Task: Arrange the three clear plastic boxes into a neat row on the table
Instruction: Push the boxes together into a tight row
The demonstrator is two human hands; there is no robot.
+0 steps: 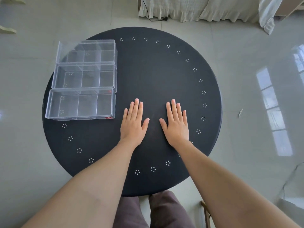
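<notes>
In the head view, a round black table (164, 71) fills the middle of the frame. At its left side, three clear plastic boxes sit in a line running up the picture: the near box (80, 105), middle box (83, 76) and far box (86, 51), sides touching. The left hand (133, 123) and right hand (176, 123) lie flat, fingers spread, holding nothing, at lower centre.

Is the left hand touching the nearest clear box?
Apart. The head view shows bare dark table between the left hand and the nearest clear box.
</notes>
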